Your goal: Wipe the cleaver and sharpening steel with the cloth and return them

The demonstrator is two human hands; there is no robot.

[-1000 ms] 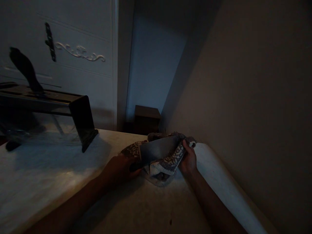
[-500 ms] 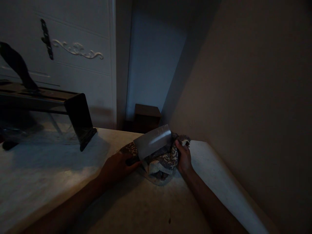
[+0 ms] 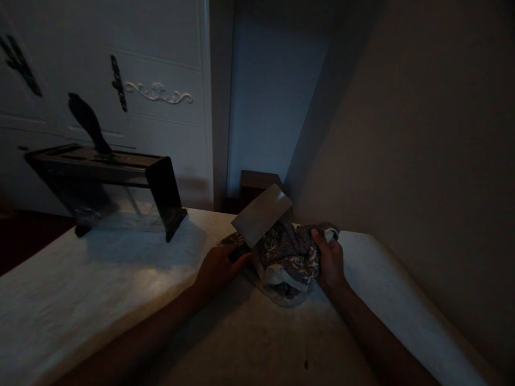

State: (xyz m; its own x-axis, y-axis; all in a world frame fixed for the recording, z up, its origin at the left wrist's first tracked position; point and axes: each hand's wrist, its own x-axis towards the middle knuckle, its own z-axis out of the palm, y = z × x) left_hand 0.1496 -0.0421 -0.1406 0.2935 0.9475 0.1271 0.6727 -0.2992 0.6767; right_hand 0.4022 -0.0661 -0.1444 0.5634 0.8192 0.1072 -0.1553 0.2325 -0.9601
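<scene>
My left hand [image 3: 219,268] is closed round the dark handle of a cleaver [image 3: 262,215]. Its broad blade tilts up to the right, above a patterned cloth [image 3: 292,254]. The cloth is dark with pale swirls and lies bunched on the table. My right hand [image 3: 332,262] grips the right side of this cloth, thumb on top. Part of the cloth also shows behind my left hand. Folds hide the fingertips of my right hand.
A knife block [image 3: 108,185] with clear sides and one black-handled knife [image 3: 90,123] stands at the left on the pale table [image 3: 132,289]. Behind it are white cabinet doors [image 3: 164,69]. A wall [image 3: 410,139] runs along the right, and a brown box [image 3: 260,179] sits beyond the far edge.
The cleaver blade has tipped up more steeply and stands further clear of the cloth. My right hand still holds the cloth. The view has turned left, bringing more of the knife block in.
</scene>
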